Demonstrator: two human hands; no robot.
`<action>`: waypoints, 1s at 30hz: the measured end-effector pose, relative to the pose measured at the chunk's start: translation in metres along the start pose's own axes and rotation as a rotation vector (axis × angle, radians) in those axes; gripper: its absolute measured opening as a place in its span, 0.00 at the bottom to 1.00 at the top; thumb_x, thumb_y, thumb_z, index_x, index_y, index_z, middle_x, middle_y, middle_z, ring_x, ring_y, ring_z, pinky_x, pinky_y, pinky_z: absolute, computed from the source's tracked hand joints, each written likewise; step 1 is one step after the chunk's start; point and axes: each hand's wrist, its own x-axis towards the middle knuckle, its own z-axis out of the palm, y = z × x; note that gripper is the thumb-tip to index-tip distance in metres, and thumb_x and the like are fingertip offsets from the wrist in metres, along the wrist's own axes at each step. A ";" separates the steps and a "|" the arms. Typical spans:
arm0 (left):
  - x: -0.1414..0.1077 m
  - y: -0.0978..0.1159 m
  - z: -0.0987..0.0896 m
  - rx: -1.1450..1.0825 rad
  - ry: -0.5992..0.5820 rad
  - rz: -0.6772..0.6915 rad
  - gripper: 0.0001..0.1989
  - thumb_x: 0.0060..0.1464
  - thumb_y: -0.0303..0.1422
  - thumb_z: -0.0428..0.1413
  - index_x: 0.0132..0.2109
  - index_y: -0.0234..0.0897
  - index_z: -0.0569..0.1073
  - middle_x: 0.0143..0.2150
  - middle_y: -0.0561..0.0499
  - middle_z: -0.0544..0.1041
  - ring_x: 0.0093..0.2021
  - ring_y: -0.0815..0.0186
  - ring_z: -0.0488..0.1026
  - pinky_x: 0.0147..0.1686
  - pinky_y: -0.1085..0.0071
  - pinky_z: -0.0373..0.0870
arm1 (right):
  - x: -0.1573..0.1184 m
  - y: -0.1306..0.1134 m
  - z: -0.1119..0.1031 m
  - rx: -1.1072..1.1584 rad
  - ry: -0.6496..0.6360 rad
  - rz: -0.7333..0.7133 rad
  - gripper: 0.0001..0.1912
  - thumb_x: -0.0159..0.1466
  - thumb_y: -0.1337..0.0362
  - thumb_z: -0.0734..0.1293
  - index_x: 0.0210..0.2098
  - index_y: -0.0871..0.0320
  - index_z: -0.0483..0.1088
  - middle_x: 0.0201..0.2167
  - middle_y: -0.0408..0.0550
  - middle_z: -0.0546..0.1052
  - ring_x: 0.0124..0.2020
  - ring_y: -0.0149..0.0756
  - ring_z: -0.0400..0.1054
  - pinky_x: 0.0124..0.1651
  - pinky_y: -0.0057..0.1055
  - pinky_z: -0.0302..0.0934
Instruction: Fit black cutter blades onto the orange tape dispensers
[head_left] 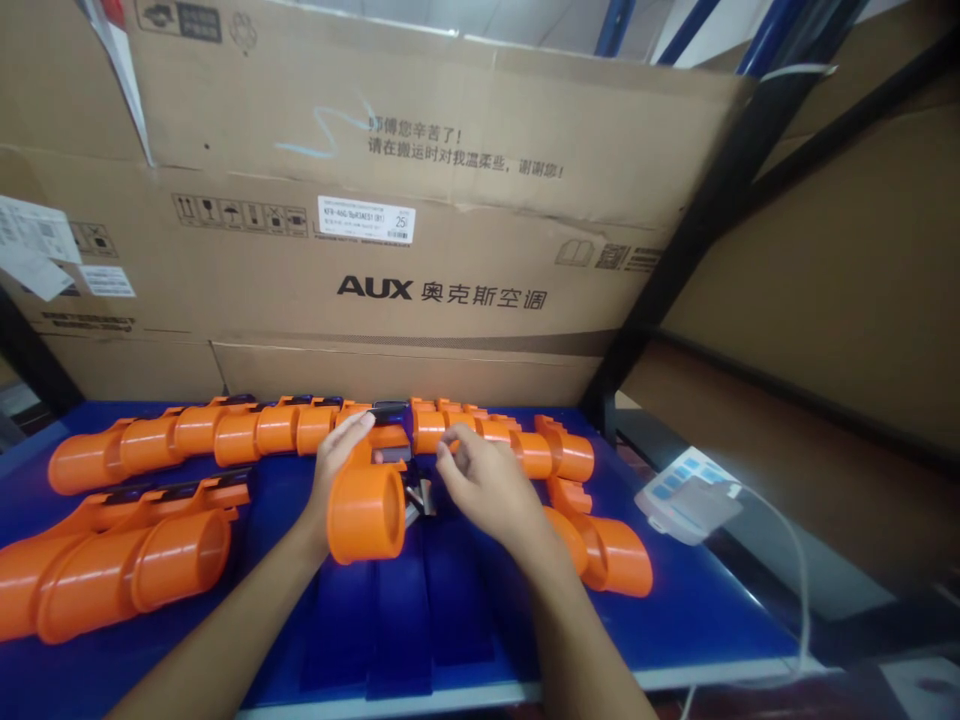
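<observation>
My left hand is closed around an orange part with a round cup end and a dark blue strip at its top. My right hand is just right of that part, fingers bent and thumb near the fingertips; anything between them is too small to make out. A small dark and metallic piece shows between the hands. Rows of similar orange parts lie behind and to the left, and more sit to the right.
Dark blue flat strips lie in front on the blue table. A clear plastic box with a white cable is at the right edge. Large cardboard stands behind, beside a black slanted frame post.
</observation>
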 end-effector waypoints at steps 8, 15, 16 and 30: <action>-0.002 -0.012 0.002 0.185 -0.048 0.128 0.24 0.48 0.43 0.69 0.49 0.36 0.77 0.31 0.52 0.78 0.23 0.69 0.73 0.22 0.74 0.68 | 0.002 -0.004 0.019 0.094 0.137 -0.120 0.24 0.69 0.55 0.67 0.61 0.57 0.71 0.29 0.46 0.81 0.29 0.40 0.75 0.34 0.32 0.66; -0.001 -0.022 0.003 0.255 -0.175 -0.037 0.23 0.51 0.46 0.68 0.48 0.39 0.74 0.29 0.55 0.76 0.19 0.70 0.71 0.19 0.75 0.64 | 0.003 -0.001 0.033 0.054 0.211 -0.107 0.22 0.68 0.61 0.66 0.60 0.58 0.73 0.31 0.49 0.83 0.30 0.40 0.77 0.39 0.33 0.68; -0.001 -0.022 0.003 0.267 -0.177 -0.041 0.23 0.51 0.47 0.68 0.48 0.39 0.74 0.27 0.56 0.75 0.19 0.70 0.71 0.19 0.76 0.63 | 0.002 -0.001 0.034 0.057 0.210 -0.103 0.22 0.67 0.62 0.66 0.59 0.58 0.74 0.31 0.49 0.83 0.30 0.40 0.77 0.38 0.32 0.68; 0.003 -0.018 0.000 0.309 -0.180 0.036 0.21 0.50 0.44 0.69 0.46 0.36 0.77 0.18 0.60 0.65 0.16 0.75 0.57 0.18 0.77 0.54 | 0.001 -0.004 0.038 0.092 0.116 -0.158 0.14 0.68 0.68 0.63 0.50 0.59 0.76 0.31 0.50 0.83 0.30 0.39 0.78 0.34 0.28 0.67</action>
